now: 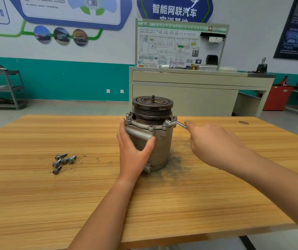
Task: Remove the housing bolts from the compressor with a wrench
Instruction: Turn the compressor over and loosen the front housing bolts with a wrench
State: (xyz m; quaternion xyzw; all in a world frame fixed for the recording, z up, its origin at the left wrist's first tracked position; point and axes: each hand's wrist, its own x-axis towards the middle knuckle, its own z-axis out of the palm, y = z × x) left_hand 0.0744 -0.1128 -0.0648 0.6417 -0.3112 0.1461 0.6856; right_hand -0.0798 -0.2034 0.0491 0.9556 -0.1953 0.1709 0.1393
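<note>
Grey metal compressor [151, 139] with dark ribbed wheel on top, standing near the far edge of the wooden table [162, 204]. Looks heavy, hard, maybe oily. Left hand [133, 150] wrapped round its side. Right hand [211, 141] closed on thin silver wrench [176, 123], set on a top bolt. Five loose grey bolts [63, 162] toward the left edge.
</note>
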